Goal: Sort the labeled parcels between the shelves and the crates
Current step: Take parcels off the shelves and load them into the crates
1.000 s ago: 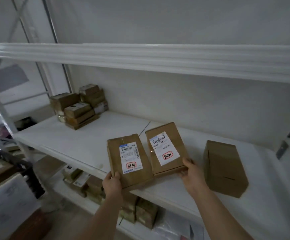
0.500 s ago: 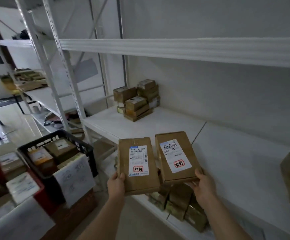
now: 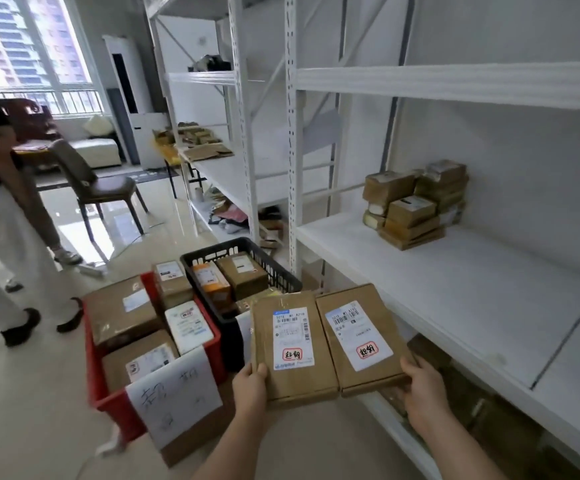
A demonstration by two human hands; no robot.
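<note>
Your left hand (image 3: 251, 388) grips one labeled brown parcel (image 3: 292, 348), your right hand (image 3: 421, 386) another (image 3: 359, 341), side by side above the red crate (image 3: 108, 400).

The left hand (image 3: 249, 389) grips the near corner of one flat brown parcel (image 3: 290, 348), and the right hand (image 3: 423, 389) grips the near corner of a second parcel (image 3: 357, 341); the two parcels lie side by side, touching, labels up. Beyond them on the floor stand a red crate (image 3: 108, 393) and a black crate (image 3: 281, 275), both holding parcels. A stack of small boxes (image 3: 416, 206) sits at the back edge of the white shelf (image 3: 454, 289).
</note>
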